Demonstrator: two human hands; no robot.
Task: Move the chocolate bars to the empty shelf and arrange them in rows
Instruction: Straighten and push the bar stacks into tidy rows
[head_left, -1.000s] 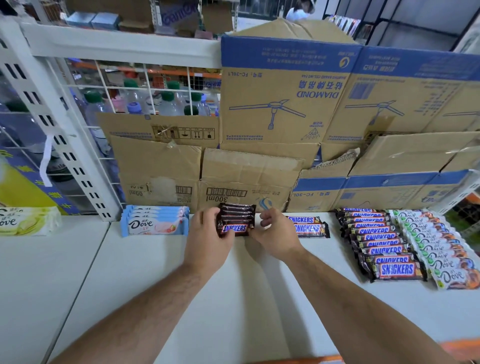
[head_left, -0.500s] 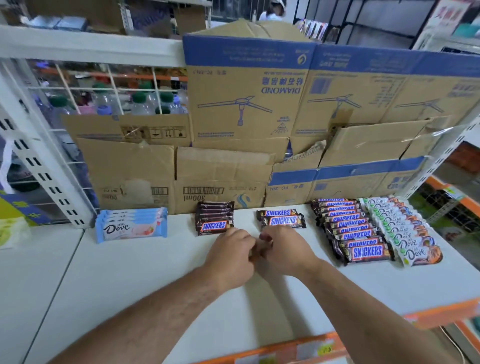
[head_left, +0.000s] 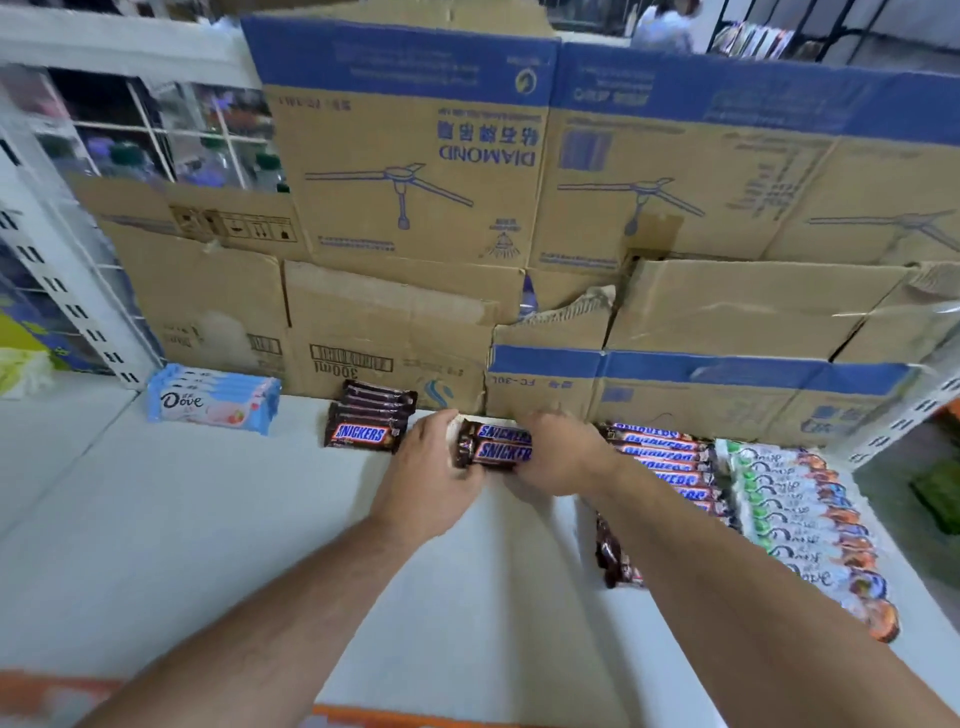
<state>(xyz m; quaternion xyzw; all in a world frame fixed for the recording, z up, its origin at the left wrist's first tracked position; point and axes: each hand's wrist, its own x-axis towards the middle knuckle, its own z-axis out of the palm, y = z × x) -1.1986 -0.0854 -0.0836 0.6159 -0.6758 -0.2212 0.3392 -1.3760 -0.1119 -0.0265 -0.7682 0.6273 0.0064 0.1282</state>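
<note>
White shop shelf (head_left: 208, 519) backed by cardboard boxes (head_left: 415, 182). Mid-shelf near the boxes, Snickers pair (head_left: 500, 450) held at both ends: left hand (head_left: 428, 470) curled round left end, right hand (head_left: 563, 453) curled round right.

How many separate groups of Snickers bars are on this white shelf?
3: a Snickers stack left of the left hand; a Snickers pair held between it and the right hand; a long Snickers row at right, partly hidden by the right forearm.
</note>
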